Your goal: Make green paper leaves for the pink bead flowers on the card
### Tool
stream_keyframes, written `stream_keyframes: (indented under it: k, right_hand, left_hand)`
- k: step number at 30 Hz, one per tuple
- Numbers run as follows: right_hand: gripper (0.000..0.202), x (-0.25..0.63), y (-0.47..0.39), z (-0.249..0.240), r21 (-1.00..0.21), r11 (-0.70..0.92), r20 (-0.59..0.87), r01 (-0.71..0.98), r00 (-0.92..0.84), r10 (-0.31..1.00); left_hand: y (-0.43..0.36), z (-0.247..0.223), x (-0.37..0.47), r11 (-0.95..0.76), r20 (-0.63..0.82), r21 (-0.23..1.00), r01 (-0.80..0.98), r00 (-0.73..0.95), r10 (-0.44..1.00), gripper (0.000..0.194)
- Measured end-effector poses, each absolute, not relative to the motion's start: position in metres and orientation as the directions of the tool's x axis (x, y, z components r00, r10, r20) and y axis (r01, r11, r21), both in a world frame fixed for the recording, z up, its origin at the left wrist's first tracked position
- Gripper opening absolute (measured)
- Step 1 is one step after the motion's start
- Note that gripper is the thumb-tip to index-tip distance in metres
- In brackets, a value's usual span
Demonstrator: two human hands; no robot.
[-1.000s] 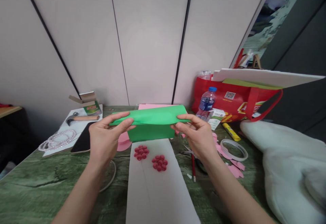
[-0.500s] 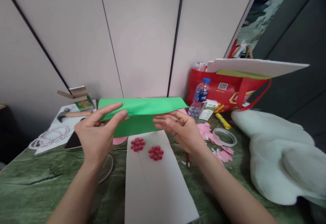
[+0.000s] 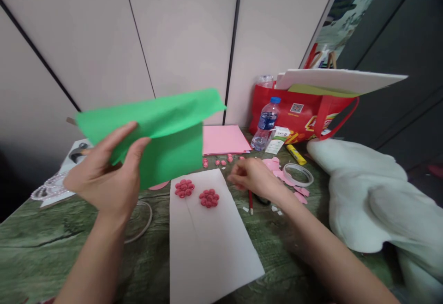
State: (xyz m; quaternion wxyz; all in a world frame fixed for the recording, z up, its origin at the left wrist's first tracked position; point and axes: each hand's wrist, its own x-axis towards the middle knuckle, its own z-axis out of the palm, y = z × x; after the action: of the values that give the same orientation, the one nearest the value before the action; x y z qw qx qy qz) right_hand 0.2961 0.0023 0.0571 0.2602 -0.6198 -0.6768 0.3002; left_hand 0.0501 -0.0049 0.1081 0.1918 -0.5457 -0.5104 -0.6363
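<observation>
Apparently, paper-folding is in hand: left hand (image 3: 107, 170) grips green paper (image 3: 169, 122); right hand (image 3: 254, 175) curled, contents undeterminable, left of tape roll (image 3: 299, 184); next fold calls for steadied paper.

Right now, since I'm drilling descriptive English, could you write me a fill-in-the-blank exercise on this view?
The left hand holds paper coloured ____.
The white sheet on the table bears ____ red flower-shaped clusters.
The water bottle has a cap coloured ____.
Missing words: green; two; blue.
</observation>
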Motion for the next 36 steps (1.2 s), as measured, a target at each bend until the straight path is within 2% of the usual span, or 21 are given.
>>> stream_keyframes:
  k: [3,5,7,9,10,12,14,16,20,23,26,30,36]
  right_hand:
    - [0.035,0.312,-0.004,0.030,-0.621,-0.089,-0.111,0.779,0.025,0.994]
    - [0.038,0.319,-0.009,0.012,-0.604,-0.162,-0.157,0.780,0.083,0.984]
    - [0.034,0.322,-0.014,-0.001,-0.635,-0.216,-0.201,0.742,0.111,0.973]
    - [0.026,0.325,-0.017,-0.008,-0.708,-0.257,-0.257,0.658,0.098,0.961]
    - [0.021,0.326,-0.018,-0.009,-0.754,-0.276,-0.287,0.596,0.078,0.955]
    - [0.018,0.327,-0.019,-0.004,-0.847,-0.308,-0.335,0.434,0.015,0.942]
    - [0.024,0.326,-0.020,0.004,-0.916,-0.326,-0.351,0.234,-0.074,0.933]
    - [0.029,0.319,-0.020,0.013,-0.944,-0.329,-0.329,0.030,-0.176,0.928]
    - [0.027,0.292,-0.021,0.014,-0.895,-0.325,-0.226,-0.305,-0.319,0.920]
    - [0.020,0.268,-0.021,0.006,-0.832,-0.326,-0.164,-0.449,-0.362,0.918]
    - [0.016,0.253,-0.019,0.000,-0.803,-0.328,-0.142,-0.497,-0.375,0.916]
    - [0.017,0.245,-0.017,0.002,-0.836,-0.287,-0.116,-0.469,-0.360,0.926]
    - [0.025,0.235,-0.022,0.003,-0.966,-0.075,0.002,-0.246,-0.298,0.955]
  left_hand:
    - [-0.003,0.107,0.037,-0.366,0.967,0.227,0.903,-0.164,0.196,0.037]
    - [0.002,0.106,0.030,-0.358,0.984,0.132,0.924,-0.080,0.157,0.048]
    - [0.010,0.103,0.024,-0.350,0.982,0.118,0.929,-0.056,0.182,0.053]
    - [0.021,0.097,0.018,-0.354,0.957,0.187,0.916,-0.088,0.278,0.049]
    - [0.028,0.093,0.016,-0.349,0.935,0.220,0.911,-0.095,0.342,0.049]
    - [0.042,0.082,0.010,-0.322,0.879,0.209,0.923,-0.033,0.476,0.054]
    - [0.052,0.068,0.003,-0.283,0.746,0.212,0.936,0.032,0.665,0.063]
    - [0.057,0.051,-0.003,-0.244,0.618,0.261,0.934,0.033,0.785,0.069]
    - [0.050,0.011,-0.009,-0.297,0.499,0.248,0.922,0.141,0.855,0.066]
    - [0.039,-0.018,-0.012,-0.297,0.461,0.248,0.922,0.157,0.874,0.064]
    - [0.033,-0.038,-0.015,-0.283,0.432,0.248,0.927,0.156,0.888,0.063]
    - [0.032,-0.051,-0.016,-0.251,0.412,0.242,0.937,0.135,0.901,0.067]
    - [0.025,-0.047,-0.006,-0.167,0.368,0.205,0.964,0.082,0.926,0.073]
